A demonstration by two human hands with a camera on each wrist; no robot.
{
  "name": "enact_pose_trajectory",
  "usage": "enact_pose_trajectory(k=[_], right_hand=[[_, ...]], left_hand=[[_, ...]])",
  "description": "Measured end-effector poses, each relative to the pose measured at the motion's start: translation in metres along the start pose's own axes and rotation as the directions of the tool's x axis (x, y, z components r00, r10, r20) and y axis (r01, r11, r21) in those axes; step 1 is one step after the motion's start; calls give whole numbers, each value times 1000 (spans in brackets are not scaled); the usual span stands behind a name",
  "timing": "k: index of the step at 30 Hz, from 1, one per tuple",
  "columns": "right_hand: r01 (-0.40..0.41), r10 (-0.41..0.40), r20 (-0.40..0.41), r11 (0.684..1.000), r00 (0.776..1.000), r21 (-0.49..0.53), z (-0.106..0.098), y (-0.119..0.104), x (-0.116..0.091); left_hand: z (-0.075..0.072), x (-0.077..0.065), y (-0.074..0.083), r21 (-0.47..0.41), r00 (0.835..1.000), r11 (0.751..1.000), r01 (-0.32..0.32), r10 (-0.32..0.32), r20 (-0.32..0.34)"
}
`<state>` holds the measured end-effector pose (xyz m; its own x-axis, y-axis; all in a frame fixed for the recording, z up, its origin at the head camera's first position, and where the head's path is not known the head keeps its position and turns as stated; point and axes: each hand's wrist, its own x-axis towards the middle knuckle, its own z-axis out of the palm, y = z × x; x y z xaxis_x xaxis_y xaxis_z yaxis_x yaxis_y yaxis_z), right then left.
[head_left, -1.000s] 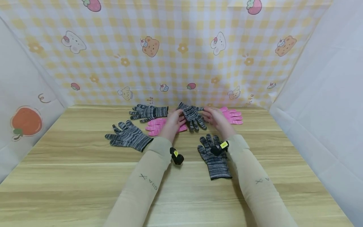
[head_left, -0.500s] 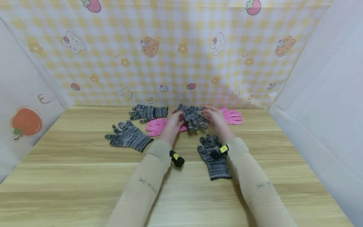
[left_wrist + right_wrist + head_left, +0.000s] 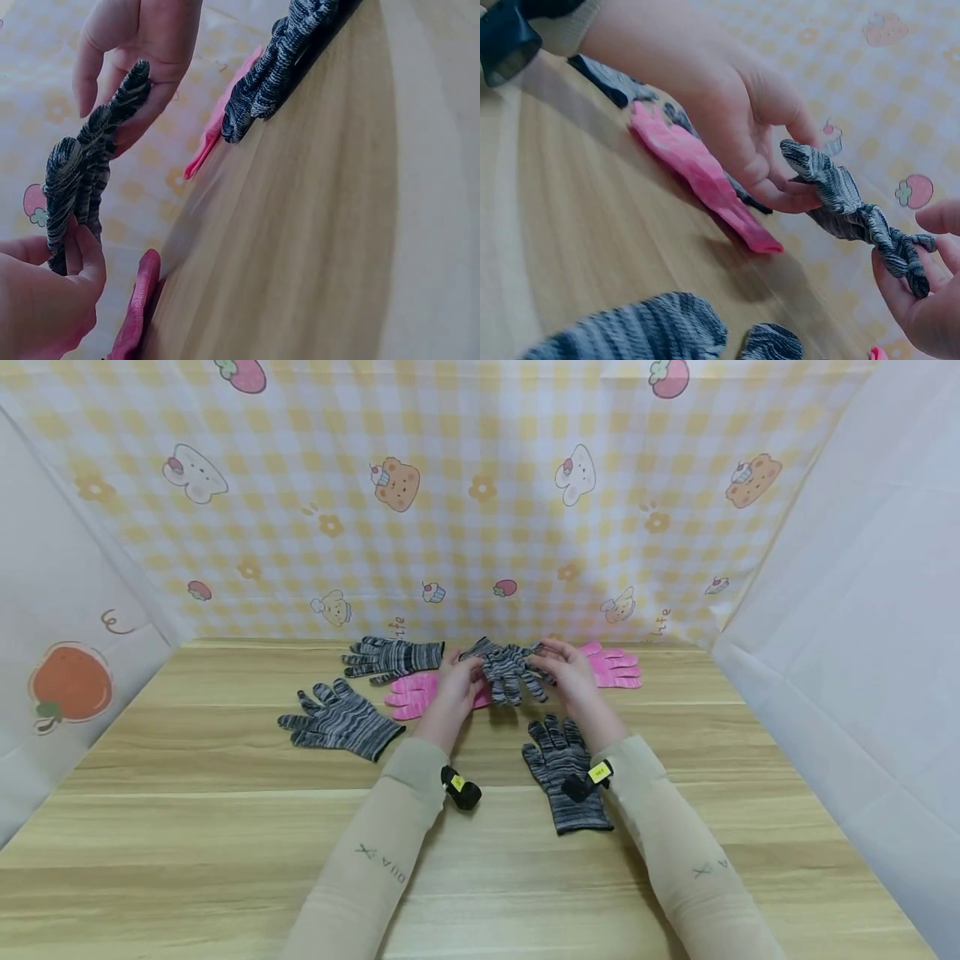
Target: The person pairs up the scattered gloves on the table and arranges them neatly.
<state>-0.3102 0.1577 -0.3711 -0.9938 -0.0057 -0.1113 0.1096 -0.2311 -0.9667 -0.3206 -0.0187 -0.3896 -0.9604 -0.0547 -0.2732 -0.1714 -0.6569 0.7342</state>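
Note:
Above the table, a grey-and-black striped knit glove (image 3: 510, 668) hangs between both hands with its fingers drooping. My left hand (image 3: 454, 683) pinches the cuff end between thumb and fingers, plain in the right wrist view. On the other side, my right hand (image 3: 572, 681) is loosely spread; the glove's finger end (image 3: 911, 251) touches its fingers, while its thumb (image 3: 939, 217) stands apart from the fabric. A pink glove (image 3: 412, 693) lies below the left hand, which partly covers it. Another pink glove (image 3: 615, 667) lies beyond the right hand.
Two more striped gloves lie at the left, one at the back (image 3: 393, 657) and one nearer (image 3: 341, 720). A further striped glove (image 3: 573, 797) lies under the right wrist. A checked cloth (image 3: 480, 527) backs the wooden table (image 3: 225, 860).
The held glove has turned and spread a little between the hands. The right hand's fingers have shifted slightly over its edge; both forearms have drawn slightly back. The lying gloves stay put.

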Motion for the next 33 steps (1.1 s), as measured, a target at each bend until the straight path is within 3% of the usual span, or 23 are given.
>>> enact_pose_trajectory(k=[13, 22, 33], right_hand=[[16, -16, -7, 995, 1000, 98, -5, 1, -19], [3, -9, 44, 991, 999, 135, -6, 1, -31], [-119, 108, 118, 989, 987, 87, -10, 0, -52]], left_hand=[[-4, -12, 5, 18, 999, 1000, 5, -6, 52], [-3, -22, 9, -29, 993, 999, 42, -39, 109], [2, -37, 18, -40, 992, 998, 44, -39, 124]])
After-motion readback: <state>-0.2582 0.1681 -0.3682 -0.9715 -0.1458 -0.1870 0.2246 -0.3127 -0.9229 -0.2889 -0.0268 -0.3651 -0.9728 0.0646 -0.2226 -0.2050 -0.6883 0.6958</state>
